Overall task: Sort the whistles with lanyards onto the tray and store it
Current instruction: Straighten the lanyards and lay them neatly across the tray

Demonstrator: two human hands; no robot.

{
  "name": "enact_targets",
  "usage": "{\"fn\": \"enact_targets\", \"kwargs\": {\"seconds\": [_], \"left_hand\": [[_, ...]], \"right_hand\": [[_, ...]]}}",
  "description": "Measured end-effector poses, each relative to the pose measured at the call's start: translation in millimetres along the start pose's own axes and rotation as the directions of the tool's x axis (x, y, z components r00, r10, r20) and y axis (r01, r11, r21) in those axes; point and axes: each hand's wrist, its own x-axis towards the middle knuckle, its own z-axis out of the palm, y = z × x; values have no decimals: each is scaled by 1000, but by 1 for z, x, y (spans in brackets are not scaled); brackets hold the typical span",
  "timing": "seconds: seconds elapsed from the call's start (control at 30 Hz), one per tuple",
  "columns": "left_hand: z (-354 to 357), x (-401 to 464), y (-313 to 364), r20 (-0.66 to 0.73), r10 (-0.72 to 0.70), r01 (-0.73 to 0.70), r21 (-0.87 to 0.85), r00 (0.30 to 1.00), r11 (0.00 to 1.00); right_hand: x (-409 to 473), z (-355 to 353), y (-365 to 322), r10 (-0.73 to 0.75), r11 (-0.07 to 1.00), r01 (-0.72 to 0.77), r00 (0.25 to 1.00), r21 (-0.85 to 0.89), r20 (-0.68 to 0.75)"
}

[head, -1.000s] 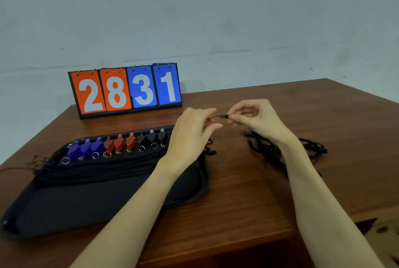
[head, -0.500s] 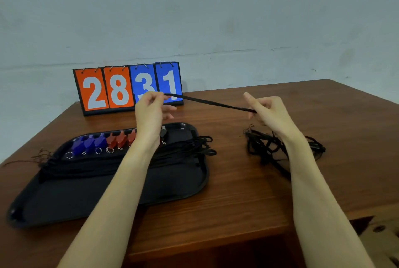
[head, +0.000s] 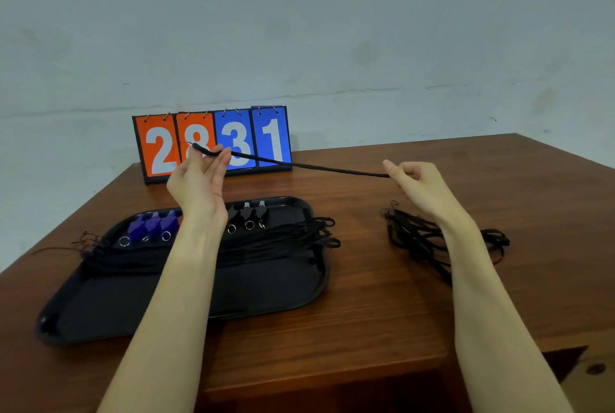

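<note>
Step in hand: straightening one lanyard (head: 309,166) before it goes to the tray (head: 266,292). I see it stretched taut in the air between both hands, above the bench (head: 366,296) and in front of the scoreboard (head: 213,143).

Left hand (head: 199,186): raised over the tray's far half, fingers (head: 221,159) fairly straight and pressed together, the lanyard's end nipped between them, its tip poking out to the left. Right hand (head: 416,183): fingers curled, pinching the other end at the thumb.

Tray: sits on the bench at left. Blue whistles (head: 151,228) and black whistles (head: 248,214) lie in a row along its far side; the left forearm hides the middle of the row. A bundle of laid-out lanyards (head: 266,243) runs across the tray, loops hanging past its right rim. A loose pile (head: 426,239) of unsorted lanyards lies on the bench under the right wrist, well apart from the tray.

I cannot tell whether a whistle hangs on the held lanyard; none shows.

Judgement: sorting is well along, pile remains, storing not yet begun.

Next move, as I read it: lower the lanyard, kept taut, onto the bundle, parallel with the others, then release both ends. Care needed not to drag the whistles out of line.
</note>
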Motion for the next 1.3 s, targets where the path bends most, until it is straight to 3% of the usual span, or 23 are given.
{"fn": "enact_targets", "kwargs": {"seconds": [0.13,0.27,0.4,0.57,0.7,0.77,0.87,1.0,1.1,1.3], "left_hand": [[-2,2,2,-101,105,-100,58,989,993],[-6,7,14,-191,180,-184,-1,965,983],[-25,15,29,-230,320,-279,194,919,940],[-80,16,61,-327,332,-227,319,885,920],[-127,21,88,-333,289,-93,498,898,862],[-143,16,94,-251,278,-42,666,927,744],[-160,10,97,-98,342,-75,885,935,459],[-174,5,99,34,402,-77,993,915,89],[-177,1,100,97,415,-99,995,905,-17],[-180,2,100,57,357,-38,998,932,-59]], "right_hand": [[-1,8,-3,-13,1000,14,996,-21,87],[-5,24,-13,-56,997,66,976,-40,209],[-11,39,-23,-192,979,205,926,-6,324],[-18,55,-31,-254,961,276,849,21,463],[-22,65,-31,-255,960,275,794,48,551],[-25,68,-31,-279,953,295,774,66,568],[-26,68,-31,-295,947,315,759,69,581],[-27,67,-33,-315,933,358,747,46,586],[-29,71,-33,-317,922,387,741,8,592],[-31,84,-27,-303,880,463,714,-102,631]]}}
